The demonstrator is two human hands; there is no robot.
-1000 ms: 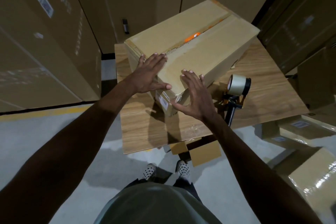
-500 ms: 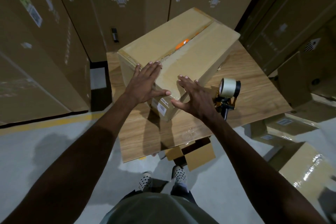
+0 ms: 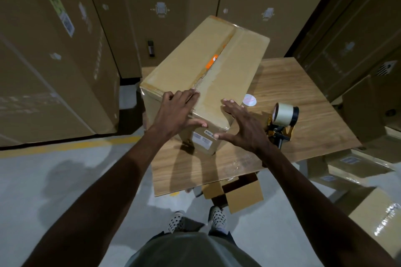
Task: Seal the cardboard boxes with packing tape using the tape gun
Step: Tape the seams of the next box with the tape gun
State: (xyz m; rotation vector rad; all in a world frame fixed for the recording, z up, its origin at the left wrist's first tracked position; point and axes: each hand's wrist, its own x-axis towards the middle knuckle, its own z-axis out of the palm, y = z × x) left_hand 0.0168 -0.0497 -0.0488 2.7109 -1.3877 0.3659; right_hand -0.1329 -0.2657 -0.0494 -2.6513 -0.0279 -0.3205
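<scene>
Box under both hands' flat fingers

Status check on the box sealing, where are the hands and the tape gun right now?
Left hand flat on box top, right hand open at near corner. Tape gun untouched on table. Nothing blocking.

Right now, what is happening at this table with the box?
A person is working on a cardboard box that stands on a wooden table. The left hand lies flat on the near end of the taped top seam, and the right hand spreads over the near right corner. The tape gun lies on the table beside the right hand, held by nobody.
</scene>
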